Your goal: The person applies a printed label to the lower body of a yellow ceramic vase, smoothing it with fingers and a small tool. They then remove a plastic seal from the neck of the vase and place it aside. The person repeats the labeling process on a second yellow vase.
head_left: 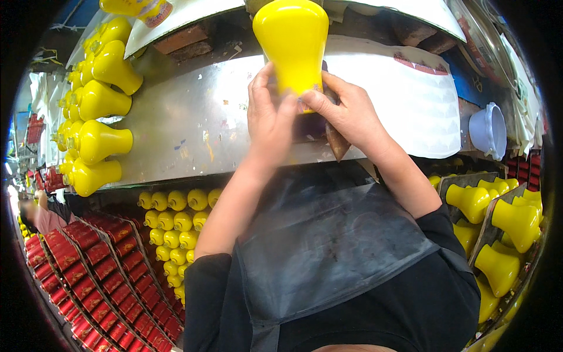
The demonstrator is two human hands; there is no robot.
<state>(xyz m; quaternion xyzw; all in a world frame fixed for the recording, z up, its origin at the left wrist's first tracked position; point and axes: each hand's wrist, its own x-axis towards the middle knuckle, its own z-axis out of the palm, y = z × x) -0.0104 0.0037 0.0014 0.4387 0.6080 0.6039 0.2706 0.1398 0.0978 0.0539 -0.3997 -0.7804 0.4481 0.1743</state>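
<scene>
A glossy yellow bottle (pixel 291 44) lies at the top middle, its wide end away from me and its narrower end towards me. My left hand (pixel 268 108) is against the left side of that nearer end, its thumb on the surface and slightly blurred. From the right, my right hand (pixel 349 108) grips the same end, thumb pressed on top beside a small patterned patch. Under the right hand a brown pointed piece (pixel 337 142) sticks out towards me; its other end is hidden.
Yellow bottles (pixel 105 100) lie stacked on the left of the metal table (pixel 170 129). A white sheet (pixel 399 111) lies on the right, near a pale purple bucket (pixel 488 132). Below stand racks of red boxes (pixel 99 252) and more bottles (pixel 498 267). Another person (pixel 47 214) is far left.
</scene>
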